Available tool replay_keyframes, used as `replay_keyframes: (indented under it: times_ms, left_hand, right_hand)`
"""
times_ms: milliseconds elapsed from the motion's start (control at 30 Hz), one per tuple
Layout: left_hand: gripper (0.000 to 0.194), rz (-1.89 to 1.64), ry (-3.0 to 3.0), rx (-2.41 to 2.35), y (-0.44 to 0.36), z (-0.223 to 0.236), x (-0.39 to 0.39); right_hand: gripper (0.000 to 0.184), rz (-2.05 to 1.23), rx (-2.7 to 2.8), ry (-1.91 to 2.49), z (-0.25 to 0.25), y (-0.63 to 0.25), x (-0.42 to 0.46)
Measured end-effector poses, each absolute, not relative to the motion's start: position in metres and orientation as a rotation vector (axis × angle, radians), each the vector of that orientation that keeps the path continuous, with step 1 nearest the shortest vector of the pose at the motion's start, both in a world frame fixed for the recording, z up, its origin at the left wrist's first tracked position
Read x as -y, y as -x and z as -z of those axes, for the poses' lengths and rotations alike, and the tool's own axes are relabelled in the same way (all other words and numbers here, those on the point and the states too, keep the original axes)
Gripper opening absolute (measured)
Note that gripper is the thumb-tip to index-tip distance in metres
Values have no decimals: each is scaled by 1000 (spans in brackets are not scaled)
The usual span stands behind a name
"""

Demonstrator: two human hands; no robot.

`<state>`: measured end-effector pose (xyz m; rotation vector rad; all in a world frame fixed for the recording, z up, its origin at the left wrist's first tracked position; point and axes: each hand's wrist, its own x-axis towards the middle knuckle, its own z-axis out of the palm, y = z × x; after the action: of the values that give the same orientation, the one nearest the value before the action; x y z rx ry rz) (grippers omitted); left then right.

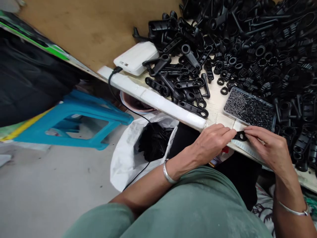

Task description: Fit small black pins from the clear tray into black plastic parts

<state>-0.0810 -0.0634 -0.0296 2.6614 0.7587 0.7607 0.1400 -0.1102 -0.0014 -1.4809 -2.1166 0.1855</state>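
Note:
At the front edge of the worktable, a black plastic crank handle [240, 136] lies between my two hands, its round end with a hole showing. My left hand [215, 140] is closed over the rest of it, which is hidden under the fingers. From the other side, the thumb and fingertips of my right hand [268, 145] pinch the round end. Whether a small piece is also between those fingertips I cannot tell. Just behind my hands, a clear plastic box [224, 110] holds many tiny dark metal parts.
Black handles [189, 84] and toothed rings [247, 62] are heaped across the table. A white device [137, 58] with a black cable sits at the left, near the white padded edge [170, 107]. Below are a white sack [121, 165] and a blue stool [101, 130].

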Motion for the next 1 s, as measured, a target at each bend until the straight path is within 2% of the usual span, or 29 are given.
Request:
replay_keyframes:
  times_ms: [167,267,367,633,767,1000]
  left_hand:
    - [15,-718,-2682,-754,82,27,58]
    - [5,-683,-2699,-709,83,22,51]
    - [15,-666,-2689,-655,84,12,41]
    - [24,-575,-2857,-858,69,-6,-1]
    - [27,-582,-2898,-844,54,-3,-13]
    - [32,-406,-2882,-798,39,-6,-23]
  right_hand:
    - [13,-46,1836,1719,-7,-154,123]
    - [16,31,1749,1842,-14,-166,121]
    - [18,121,1815,1917,-18,-175,110]
    - [21,290,2164,2061,-10,-168,71]
    - [16,309,2235,2048,-6,-162,59]
    - [17,283,2229,2173,-7,-162,58]
